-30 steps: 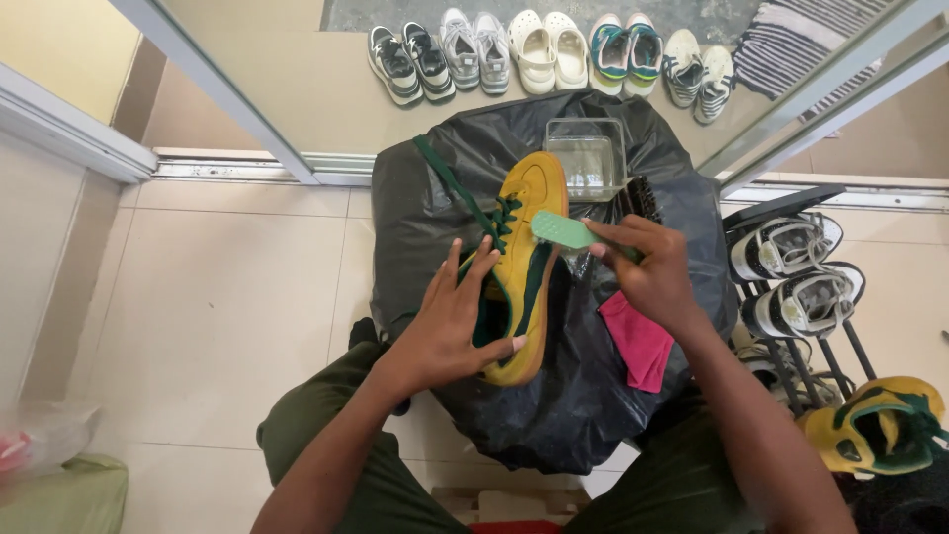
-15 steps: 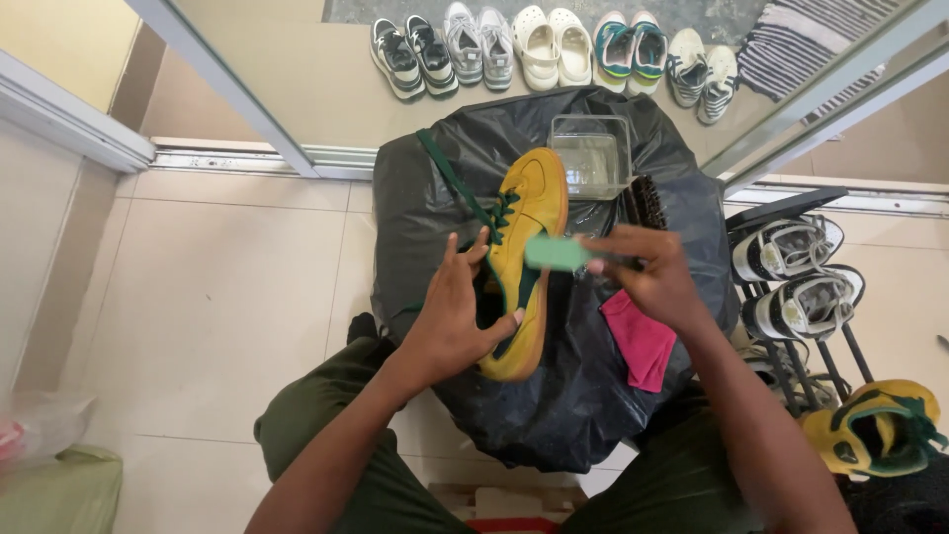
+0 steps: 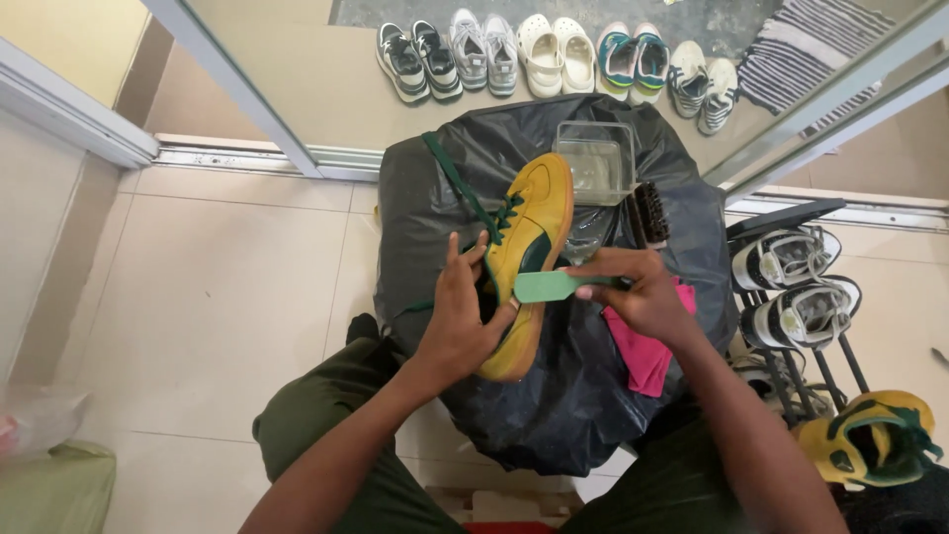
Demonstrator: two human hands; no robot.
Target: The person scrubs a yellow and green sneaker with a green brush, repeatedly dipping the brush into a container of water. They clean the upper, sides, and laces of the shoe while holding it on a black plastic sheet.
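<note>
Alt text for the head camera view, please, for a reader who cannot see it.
Seen from above, the left hand grips a yellow shoe with green laces while the right hand holds a green brush against its side, over a black plastic bag. A clear tub, a dark brush and a pink cloth lie on the bag; shoes line the doorway beyond.

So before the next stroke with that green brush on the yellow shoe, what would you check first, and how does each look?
1. Left hand grips the yellow shoe: ok.
2. Right hand holds the green brush: ok.
3. Brush head meets the shoe's side: ok.
4. Green laces away from the brush: ok.
5. Black plastic sheet lies under the shoe: ok.
6. Water in the clear container: cannot tell.
</note>
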